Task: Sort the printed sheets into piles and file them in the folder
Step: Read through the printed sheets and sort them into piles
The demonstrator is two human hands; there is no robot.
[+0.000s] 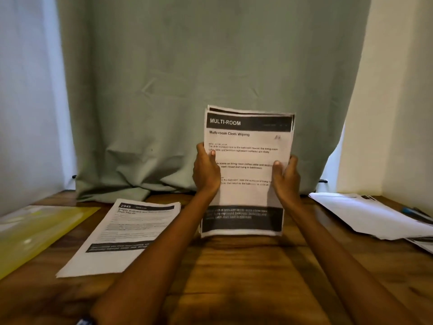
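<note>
Both hands hold a stack of white printed sheets headed MULTI-ROOM (248, 146) upright, its bottom edge on the brown wooden surface (234, 266): the left hand (206, 171) has its grip clamped on the left edge, the right hand (287, 177) on the right edge. A flat pile of printed sheets (121, 235) lies to the left, beside a translucent yellow plastic folder (39, 231). Another spread of white sheets (370, 214) lies well apart at right.
</note>
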